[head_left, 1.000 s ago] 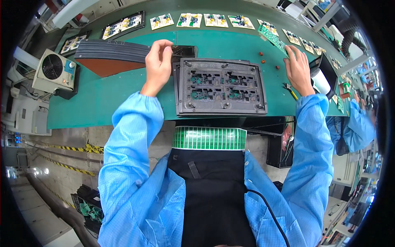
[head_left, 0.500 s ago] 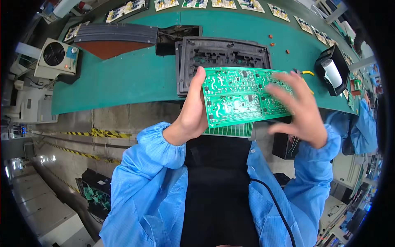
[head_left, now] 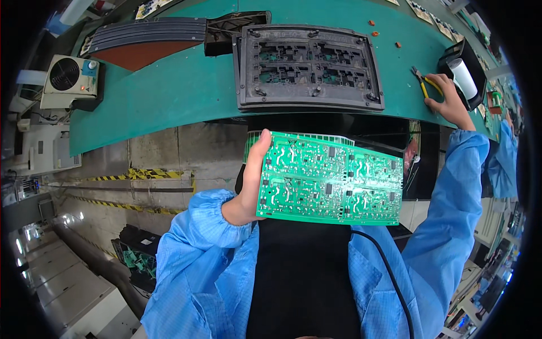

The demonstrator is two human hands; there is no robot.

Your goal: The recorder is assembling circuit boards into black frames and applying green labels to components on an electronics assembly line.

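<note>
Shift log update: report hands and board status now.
Left hand grips the green circuit board by its left edge. Right hand on the yellow-handled cutters on the green bench. Dark fixture tray empty, unobstructed.

The fixture tray [head_left: 309,66] lies on the desk [head_left: 169,90], cutters [head_left: 422,85] to its right, fan unit [head_left: 70,82] at the left end.

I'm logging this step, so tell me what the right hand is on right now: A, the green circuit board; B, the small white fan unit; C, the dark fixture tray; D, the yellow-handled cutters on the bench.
D: the right hand reaches out to the yellow-handled cutters on the green bench, while the left hand alone holds the green circuit board.
</note>
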